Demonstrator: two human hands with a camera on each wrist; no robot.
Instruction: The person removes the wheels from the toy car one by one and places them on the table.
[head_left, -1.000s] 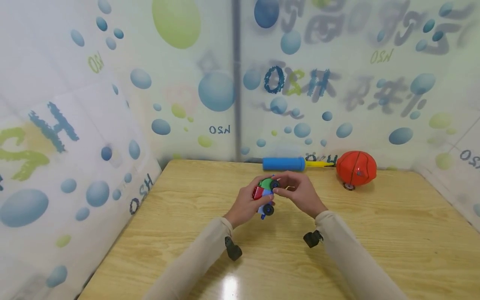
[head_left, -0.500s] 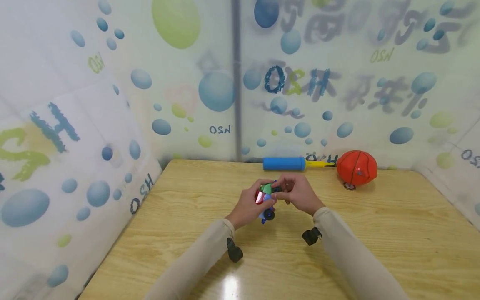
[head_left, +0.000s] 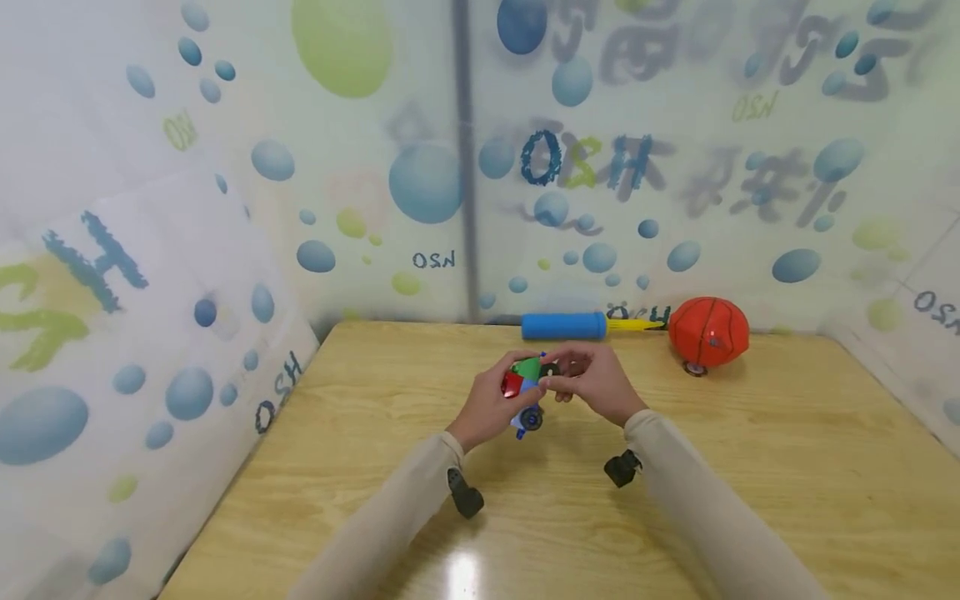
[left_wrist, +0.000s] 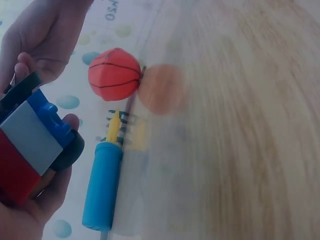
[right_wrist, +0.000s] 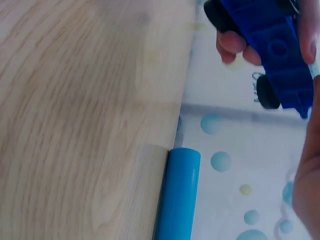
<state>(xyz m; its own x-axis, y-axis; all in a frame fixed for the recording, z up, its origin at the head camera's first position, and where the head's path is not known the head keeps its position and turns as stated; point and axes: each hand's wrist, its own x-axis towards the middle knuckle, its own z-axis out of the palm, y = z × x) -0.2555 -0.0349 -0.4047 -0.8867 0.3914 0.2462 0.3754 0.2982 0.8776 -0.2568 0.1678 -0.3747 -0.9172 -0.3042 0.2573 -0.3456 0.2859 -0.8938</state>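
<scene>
Left hand [head_left: 489,407] had the toy car [head_left: 528,388] clamped up above the wooden table [head_left: 390,392], in front of the blue pump [head_left: 564,326], while right hand [head_left: 602,387] pinched it at the far wheel [head_left: 552,370], red ball [head_left: 708,332] resting farther right beside the pump's yellow nozzle [head_left: 630,325].

Toy car [head_left: 528,384] partly hidden by left grip [head_left: 487,407], edge-cropped in both wrist views; right one also crops blue pump [right_wrist: 181,195].
</scene>
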